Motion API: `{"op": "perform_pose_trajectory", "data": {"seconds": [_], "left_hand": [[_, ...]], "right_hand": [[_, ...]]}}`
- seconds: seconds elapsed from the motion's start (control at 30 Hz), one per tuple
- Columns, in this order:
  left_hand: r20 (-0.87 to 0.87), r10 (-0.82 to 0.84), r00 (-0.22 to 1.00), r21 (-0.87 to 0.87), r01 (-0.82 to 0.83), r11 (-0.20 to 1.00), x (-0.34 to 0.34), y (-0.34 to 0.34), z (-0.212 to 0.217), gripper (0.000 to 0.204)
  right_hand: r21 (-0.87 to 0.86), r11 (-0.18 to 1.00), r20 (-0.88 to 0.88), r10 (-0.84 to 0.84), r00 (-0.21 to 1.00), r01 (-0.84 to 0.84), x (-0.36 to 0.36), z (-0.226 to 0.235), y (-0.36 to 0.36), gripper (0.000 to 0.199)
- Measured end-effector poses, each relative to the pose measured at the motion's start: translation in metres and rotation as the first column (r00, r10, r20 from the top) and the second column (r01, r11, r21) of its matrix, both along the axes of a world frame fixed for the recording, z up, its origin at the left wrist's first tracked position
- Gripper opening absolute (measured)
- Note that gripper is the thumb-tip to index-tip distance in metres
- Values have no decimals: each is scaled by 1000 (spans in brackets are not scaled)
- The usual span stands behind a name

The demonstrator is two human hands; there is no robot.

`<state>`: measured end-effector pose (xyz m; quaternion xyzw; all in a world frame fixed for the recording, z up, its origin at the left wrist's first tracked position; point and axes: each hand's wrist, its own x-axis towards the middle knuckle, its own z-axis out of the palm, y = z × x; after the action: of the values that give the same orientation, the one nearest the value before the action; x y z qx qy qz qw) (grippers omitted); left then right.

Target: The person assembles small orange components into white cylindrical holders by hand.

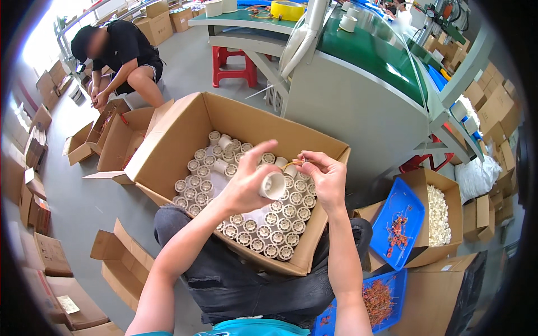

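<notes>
— While both hands hang over the big box (185,131) on the lap, what does each one hold?

— One white spool (273,185) sits in the left hand (246,185), fingers curled round it and the index finger lifted. The right hand (327,178) pinches a thin orange wire (292,164) that runs across to the spool.

— How many spools lie in the box?

— Dozens, standing on end in rows; I can't count them exactly, since the hands cover some and clear film hides others.

— Other containers?

— Two blue trays (412,210) on the right, both holding tangles of orange-red wire. The upper one leans on a carton of small white parts (438,215); the lower one is cut off by the forearm. Several brown cartons (120,266) stand open on the floor at left.

— Any labels?

— A pale slip (68,304) lies on a carton at lower left; too small to read.

— Anyone else?

— One person (120,56) crouches at upper left, hands in an open carton. One red stool (233,63) stands under the green-topped bench (367,53), with a yellow tape roll (287,9) above.
</notes>
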<state>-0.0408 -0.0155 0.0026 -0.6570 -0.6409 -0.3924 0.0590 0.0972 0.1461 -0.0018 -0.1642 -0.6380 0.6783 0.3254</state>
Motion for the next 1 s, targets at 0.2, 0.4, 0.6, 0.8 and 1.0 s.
{"op": "perform_pose_trajectory", "data": {"seconds": [0.2, 0.4, 0.6, 0.8, 1.0], "left_hand": [[412, 148, 899, 43, -182, 982, -26, -7, -11, 56], [235, 166, 958, 230, -221, 948, -29, 4, -18, 69], [142, 178, 974, 237, -208, 949, -29, 4, -23, 67], [159, 159, 974, 248, -196, 949, -23, 7, -23, 64], [146, 137, 980, 245, -170, 954, -21, 8, -23, 65]], "right_hand": [[344, 864, -260, -289, 921, 368, 4, 16, -8, 21], [713, 529, -410, -217, 886, 460, 9, 22, -43, 25], [745, 507, -406, -172, 897, 434, 0, 19, -57, 26], [747, 497, -404, -187, 896, 441, -3, 13, -55, 27], [772, 487, -363, -191, 912, 409, -5, 10, -57, 27]]}}
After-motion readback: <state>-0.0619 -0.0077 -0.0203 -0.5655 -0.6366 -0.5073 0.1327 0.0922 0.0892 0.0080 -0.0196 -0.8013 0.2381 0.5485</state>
